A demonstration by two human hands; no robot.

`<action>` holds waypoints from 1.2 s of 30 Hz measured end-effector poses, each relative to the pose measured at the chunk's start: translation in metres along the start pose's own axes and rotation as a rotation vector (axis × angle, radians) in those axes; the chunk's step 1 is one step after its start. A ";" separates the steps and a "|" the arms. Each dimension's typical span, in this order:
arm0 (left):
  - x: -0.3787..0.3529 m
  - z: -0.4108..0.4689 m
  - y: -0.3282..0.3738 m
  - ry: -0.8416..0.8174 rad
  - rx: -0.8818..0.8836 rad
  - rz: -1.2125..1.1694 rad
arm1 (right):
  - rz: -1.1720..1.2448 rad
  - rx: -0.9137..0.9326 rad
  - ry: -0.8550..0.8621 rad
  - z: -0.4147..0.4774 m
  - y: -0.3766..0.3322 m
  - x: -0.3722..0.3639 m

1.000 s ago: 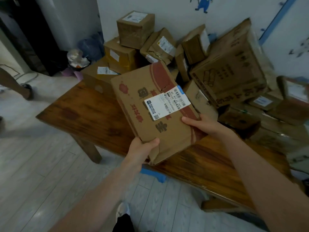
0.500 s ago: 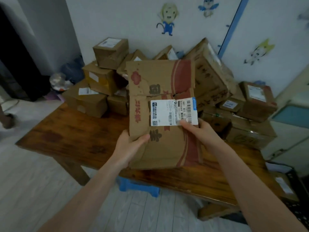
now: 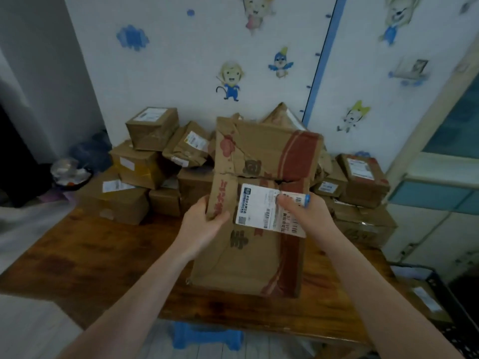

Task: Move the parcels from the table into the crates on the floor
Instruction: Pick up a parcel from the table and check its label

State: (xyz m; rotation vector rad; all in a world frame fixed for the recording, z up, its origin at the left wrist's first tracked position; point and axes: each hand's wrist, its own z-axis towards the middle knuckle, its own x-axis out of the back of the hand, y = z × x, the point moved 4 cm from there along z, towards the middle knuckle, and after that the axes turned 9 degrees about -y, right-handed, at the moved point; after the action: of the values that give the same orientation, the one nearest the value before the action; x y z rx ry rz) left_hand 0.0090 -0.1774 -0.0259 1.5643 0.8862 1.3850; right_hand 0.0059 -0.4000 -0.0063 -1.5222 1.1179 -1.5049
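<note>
I hold a flat, creased cardboard parcel [image 3: 259,250] with red print and a white shipping label upright above the wooden table [image 3: 85,260]. My left hand [image 3: 204,221] grips its left edge, thumb on the front. My right hand [image 3: 303,211] grips its right edge, thumb lying across the label. Behind it, several brown parcels [image 3: 153,130] are piled on the table against the wall. A black crate [image 3: 440,304] stands on the floor at the lower right with a parcel inside.
A blue stool [image 3: 207,338] shows under the table's front edge. More boxes [image 3: 363,177] are stacked at the table's right end. A pale cabinet with blue panels [image 3: 440,193] stands to the right. A dark bin [image 3: 70,174] sits on the floor left of the table.
The parcel has turned upright and come closer to me, now square-on. My right thumb has slid onto the label. The view has swung right, showing more wall and the crate.
</note>
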 end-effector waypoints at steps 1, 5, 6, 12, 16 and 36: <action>-0.001 0.000 0.004 0.007 -0.015 0.030 | -0.050 0.020 0.054 0.000 0.000 0.001; 0.006 0.013 0.023 0.012 -0.023 -0.009 | -0.125 0.077 0.122 -0.008 -0.001 0.001; 0.009 0.018 0.026 0.018 -0.028 -0.029 | -0.120 0.079 0.112 -0.010 -0.003 0.001; 0.010 0.018 0.036 0.128 -0.132 0.129 | -0.051 0.082 0.117 -0.007 -0.023 0.011; 0.013 0.024 0.047 0.028 -0.108 0.006 | -0.134 0.097 0.169 -0.012 -0.018 0.014; 0.026 0.022 0.086 0.136 -0.380 0.048 | 0.352 -0.077 -0.024 -0.027 -0.054 0.039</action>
State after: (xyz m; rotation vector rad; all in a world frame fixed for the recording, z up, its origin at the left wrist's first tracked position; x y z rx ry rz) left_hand 0.0318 -0.1900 0.0624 1.2198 0.6205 1.6022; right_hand -0.0182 -0.4137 0.0608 -1.3061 1.3619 -1.2134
